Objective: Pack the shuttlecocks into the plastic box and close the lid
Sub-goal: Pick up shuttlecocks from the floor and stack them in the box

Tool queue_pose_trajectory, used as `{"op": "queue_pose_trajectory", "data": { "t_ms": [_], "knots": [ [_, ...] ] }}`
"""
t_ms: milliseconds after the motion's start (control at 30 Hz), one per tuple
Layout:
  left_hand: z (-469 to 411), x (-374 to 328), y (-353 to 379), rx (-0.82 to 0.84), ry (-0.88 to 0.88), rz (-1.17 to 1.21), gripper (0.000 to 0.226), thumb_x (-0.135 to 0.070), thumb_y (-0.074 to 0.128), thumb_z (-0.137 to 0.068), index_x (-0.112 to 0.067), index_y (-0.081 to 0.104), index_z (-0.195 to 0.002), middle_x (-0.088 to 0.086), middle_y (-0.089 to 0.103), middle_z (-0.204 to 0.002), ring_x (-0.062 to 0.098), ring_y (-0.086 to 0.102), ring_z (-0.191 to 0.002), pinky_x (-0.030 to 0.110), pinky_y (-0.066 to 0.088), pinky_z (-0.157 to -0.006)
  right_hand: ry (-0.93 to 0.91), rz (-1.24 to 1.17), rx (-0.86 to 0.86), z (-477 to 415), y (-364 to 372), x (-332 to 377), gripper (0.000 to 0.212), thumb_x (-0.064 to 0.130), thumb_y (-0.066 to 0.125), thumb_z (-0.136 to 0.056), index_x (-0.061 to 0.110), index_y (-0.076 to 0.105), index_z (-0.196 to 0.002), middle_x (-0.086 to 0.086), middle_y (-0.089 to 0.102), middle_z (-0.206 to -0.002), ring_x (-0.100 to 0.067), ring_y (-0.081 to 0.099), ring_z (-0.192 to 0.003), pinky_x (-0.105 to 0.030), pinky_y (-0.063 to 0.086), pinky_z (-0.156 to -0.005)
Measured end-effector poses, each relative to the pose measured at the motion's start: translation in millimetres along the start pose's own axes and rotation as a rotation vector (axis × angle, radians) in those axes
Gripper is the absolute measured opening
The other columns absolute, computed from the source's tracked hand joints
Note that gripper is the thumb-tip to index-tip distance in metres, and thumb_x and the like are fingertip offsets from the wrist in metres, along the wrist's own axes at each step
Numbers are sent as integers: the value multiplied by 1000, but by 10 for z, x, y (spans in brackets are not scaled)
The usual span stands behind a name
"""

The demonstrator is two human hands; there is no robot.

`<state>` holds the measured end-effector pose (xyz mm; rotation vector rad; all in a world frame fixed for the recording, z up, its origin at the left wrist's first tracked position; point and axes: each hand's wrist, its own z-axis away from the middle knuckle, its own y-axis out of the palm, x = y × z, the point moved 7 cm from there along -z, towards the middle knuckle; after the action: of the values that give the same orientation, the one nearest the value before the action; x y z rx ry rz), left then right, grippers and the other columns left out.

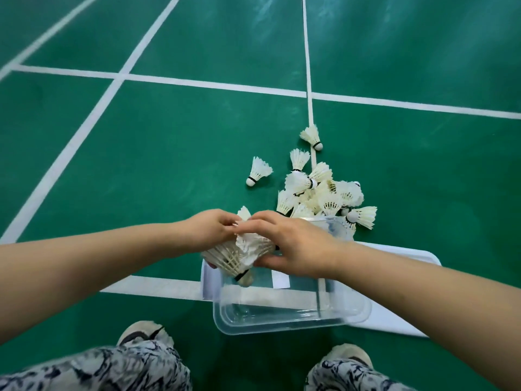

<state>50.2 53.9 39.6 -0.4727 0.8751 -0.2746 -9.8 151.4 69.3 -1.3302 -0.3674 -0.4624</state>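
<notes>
A clear plastic box (290,317) stands open on the green court floor in front of my feet. Over its far left corner both hands hold a bunch of white feather shuttlecocks (239,256), cork ends pointing down toward the box. My left hand (214,228) grips the bunch from the left and my right hand (284,241) covers it from the right. A pile of loose shuttlecocks (324,196) lies on the floor just beyond the box. The white lid (408,280) lies flat to the right, partly under the box.
Two single shuttlecocks (258,170) (311,136) lie apart from the pile, farther out. White court lines (214,86) cross the green floor. My shoes (143,333) and patterned trouser legs fill the bottom edge.
</notes>
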Motion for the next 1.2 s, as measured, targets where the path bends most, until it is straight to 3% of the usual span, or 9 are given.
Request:
{"op": "queue_pose_trajectory", "data": {
  "t_ms": [200, 367, 633, 733, 800, 867, 967, 1133, 1200],
  "knots": [
    [-36, 7, 8, -70, 75, -60, 16, -12, 52, -87, -22, 61, -77, 2, 61, -80, 16, 52, -76, 22, 40, -64, -65, 125, 19, -65, 94, -20, 73, 33, 61, -81, 51, 20, -139, 4, 29, -145, -28, 61, -101, -40, 50, -86],
    [-35, 82, 1, -49, 68, -126, 17, -22, 55, -87, -12, 66, -96, 3, 63, -88, 16, 53, -83, 19, 40, -68, -43, 112, 43, -126, 157, 35, 50, 34, 63, -81, 36, 40, -125, 4, 27, -144, -27, 59, -100, -37, 49, -82],
    [-17, 281, -117, -78, 26, -115, 13, -35, 59, -84, -22, 62, -80, 4, 62, -81, 14, 48, -72, 24, 35, -62, 353, -378, 38, -149, 364, -432, 30, 40, 75, -73, 22, 51, -70, 3, 54, -76, -11, 47, -67, -27, 40, -67],
    [-34, 291, -139, -75, 33, -133, 14, -35, 58, -85, -22, 62, -81, 4, 62, -81, 13, 47, -70, 23, 35, -61, 527, -488, -16, -86, 468, -707, 33, 34, 74, -76, 20, 49, -58, -6, 60, -86, -18, 55, -79, -28, 44, -76],
    [-59, 271, -136, -69, 51, -148, 15, -37, 57, -85, -23, 62, -82, 5, 64, -85, 16, 50, -75, 25, 38, -65, 614, -435, -93, -51, 503, -880, 34, 35, 73, -76, 22, 49, -56, -5, 57, -95, -22, 55, -94, -30, 43, -86],
    [-93, 230, -135, -60, 77, -161, 18, -39, 56, -84, -22, 63, -86, 5, 65, -93, 20, 54, -84, 28, 41, -72, 697, -400, -122, -30, 569, -1003, 35, 39, 72, -77, 24, 49, -54, 2, 51, -78, -20, 52, -84, -29, 43, -78],
    [-133, 112, -138, -51, 134, -190, 16, -41, 57, -83, -25, 60, -85, -1, 58, -92, 9, 50, -77, 18, 36, -67, 808, -418, -3, -28, 775, -1069, 33, 39, 68, -81, 16, 54, -63, 0, 51, -61, -17, 49, -64, -28, 39, -64],
    [-217, -23, -154, -77, 206, -223, 16, -41, 58, -82, -26, 59, -85, -1, 52, -89, 1, 44, -69, 12, 32, -62, 880, -442, 165, -135, 1054, -1034, 29, 30, 61, -89, 16, 55, -64, -2, 58, -58, -21, 62, -61, -37, 56, -76],
    [-242, -18, -150, -80, 209, -232, 21, -40, 58, -82, -22, 62, -90, 0, 51, -89, 1, 43, -68, 12, 31, -61, 901, -499, 199, -211, 1113, -1023, 20, 20, 58, -91, 11, 59, -74, -5, 59, -62, -23, 64, -60, -39, 57, -72]
  ]
}}
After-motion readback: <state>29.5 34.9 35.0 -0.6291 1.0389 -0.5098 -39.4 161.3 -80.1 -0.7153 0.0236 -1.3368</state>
